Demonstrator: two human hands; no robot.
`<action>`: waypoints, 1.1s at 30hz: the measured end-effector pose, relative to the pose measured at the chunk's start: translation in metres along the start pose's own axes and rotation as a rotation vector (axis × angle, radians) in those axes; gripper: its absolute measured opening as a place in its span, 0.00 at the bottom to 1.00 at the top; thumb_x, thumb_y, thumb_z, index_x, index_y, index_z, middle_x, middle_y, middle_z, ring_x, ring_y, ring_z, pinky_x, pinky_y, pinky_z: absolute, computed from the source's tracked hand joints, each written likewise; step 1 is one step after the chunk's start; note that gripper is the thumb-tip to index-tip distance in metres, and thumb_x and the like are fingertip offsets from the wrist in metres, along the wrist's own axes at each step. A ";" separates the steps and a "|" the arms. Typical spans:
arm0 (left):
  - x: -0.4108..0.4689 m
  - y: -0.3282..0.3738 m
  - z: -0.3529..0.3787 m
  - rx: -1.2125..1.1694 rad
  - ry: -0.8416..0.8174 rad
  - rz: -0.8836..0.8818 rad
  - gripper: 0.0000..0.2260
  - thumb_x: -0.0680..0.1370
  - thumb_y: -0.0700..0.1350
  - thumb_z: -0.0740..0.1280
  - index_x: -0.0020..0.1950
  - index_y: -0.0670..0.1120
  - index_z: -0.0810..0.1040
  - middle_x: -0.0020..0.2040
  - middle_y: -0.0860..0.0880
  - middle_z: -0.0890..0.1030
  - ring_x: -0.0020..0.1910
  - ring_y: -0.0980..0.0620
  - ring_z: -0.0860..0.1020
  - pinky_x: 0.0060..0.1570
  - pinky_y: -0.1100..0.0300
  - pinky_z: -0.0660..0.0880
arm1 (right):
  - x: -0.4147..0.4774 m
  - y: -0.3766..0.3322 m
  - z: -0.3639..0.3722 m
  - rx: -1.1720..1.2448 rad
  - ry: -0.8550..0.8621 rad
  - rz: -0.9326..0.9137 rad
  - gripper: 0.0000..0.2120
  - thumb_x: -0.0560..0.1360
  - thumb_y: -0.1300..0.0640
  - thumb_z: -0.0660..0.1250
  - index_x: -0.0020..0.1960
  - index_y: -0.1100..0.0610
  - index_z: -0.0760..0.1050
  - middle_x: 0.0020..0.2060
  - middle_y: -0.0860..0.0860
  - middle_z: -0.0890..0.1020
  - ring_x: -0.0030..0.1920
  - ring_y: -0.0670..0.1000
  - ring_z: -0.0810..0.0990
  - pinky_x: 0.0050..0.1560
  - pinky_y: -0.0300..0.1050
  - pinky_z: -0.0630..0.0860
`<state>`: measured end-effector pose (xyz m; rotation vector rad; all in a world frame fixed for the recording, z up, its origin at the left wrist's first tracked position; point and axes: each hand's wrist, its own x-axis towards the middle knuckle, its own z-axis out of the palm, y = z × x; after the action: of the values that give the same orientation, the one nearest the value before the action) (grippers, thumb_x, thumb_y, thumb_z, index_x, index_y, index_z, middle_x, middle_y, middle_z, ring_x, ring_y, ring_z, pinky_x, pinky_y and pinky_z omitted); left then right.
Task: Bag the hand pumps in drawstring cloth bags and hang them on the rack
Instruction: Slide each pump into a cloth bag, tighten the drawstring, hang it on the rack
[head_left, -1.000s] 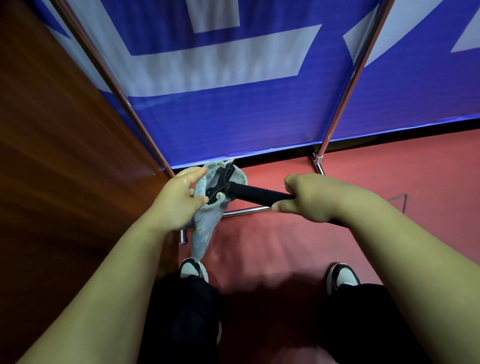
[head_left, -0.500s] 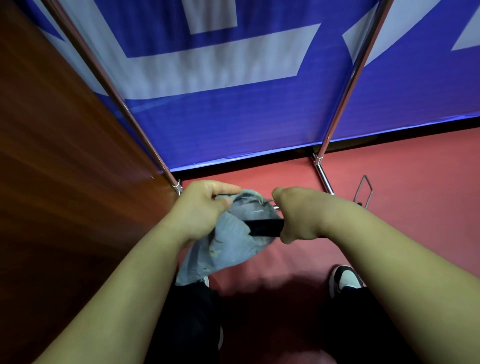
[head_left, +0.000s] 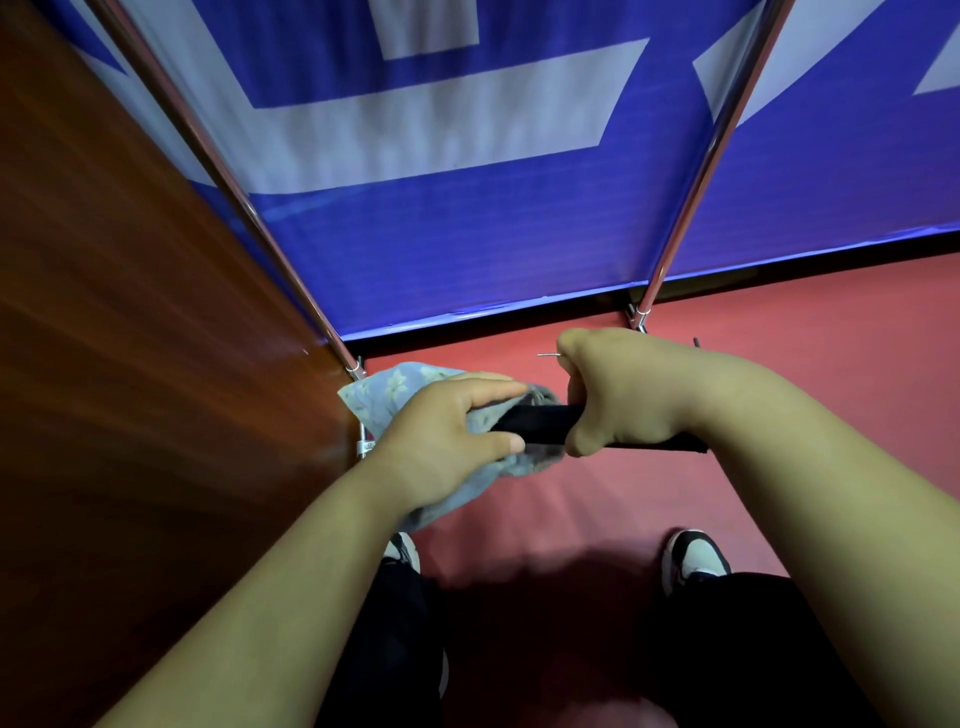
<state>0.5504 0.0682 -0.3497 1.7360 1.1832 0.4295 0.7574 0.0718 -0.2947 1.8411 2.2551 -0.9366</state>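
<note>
Black hand pump (head_left: 540, 423) lies level above the red floor (head_left: 779, 364), its left end inside the pale floral cloth bag (head_left: 384, 400). Left hand (head_left: 447, 447) grips the bag's mouth around the pump; right hand (head_left: 623, 395) is clamped on the pump's barrel. Chrome rack poles (head_left: 691, 197) stand behind.

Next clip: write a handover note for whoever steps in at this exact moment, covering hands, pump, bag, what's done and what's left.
Left hand: grips the bag, holding its mouth round the pump.
Right hand: grips the pump by its black barrel.
Pump: front end inside the bag, bare barrel between the hands, rear end sticking out past the right hand.
Done: pump started into the bag.
Left: push it fully in, pull the drawstring shut, hang the bag on the rack.
</note>
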 end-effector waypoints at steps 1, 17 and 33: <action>-0.001 0.002 0.000 0.042 -0.036 0.000 0.25 0.74 0.34 0.75 0.56 0.65 0.78 0.50 0.75 0.80 0.55 0.79 0.74 0.55 0.81 0.66 | -0.001 -0.001 -0.001 -0.001 -0.005 -0.006 0.23 0.59 0.54 0.78 0.43 0.54 0.65 0.41 0.53 0.81 0.41 0.57 0.79 0.41 0.58 0.79; 0.004 -0.007 -0.023 0.011 0.127 0.024 0.18 0.73 0.38 0.77 0.54 0.61 0.84 0.49 0.59 0.87 0.51 0.63 0.82 0.55 0.67 0.75 | -0.023 -0.022 -0.025 -0.195 0.653 -0.312 0.11 0.70 0.57 0.70 0.44 0.57 0.67 0.46 0.54 0.81 0.53 0.62 0.76 0.56 0.59 0.74; 0.009 -0.007 -0.018 -0.138 0.173 0.002 0.21 0.71 0.35 0.78 0.61 0.51 0.82 0.54 0.57 0.86 0.57 0.60 0.83 0.61 0.61 0.75 | -0.009 -0.015 -0.014 0.452 0.886 -0.274 0.25 0.74 0.64 0.71 0.43 0.40 0.59 0.62 0.51 0.81 0.63 0.41 0.78 0.52 0.37 0.75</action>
<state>0.5383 0.0859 -0.3487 1.6069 1.2428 0.6580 0.7508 0.0697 -0.2741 2.5692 3.0487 -0.7993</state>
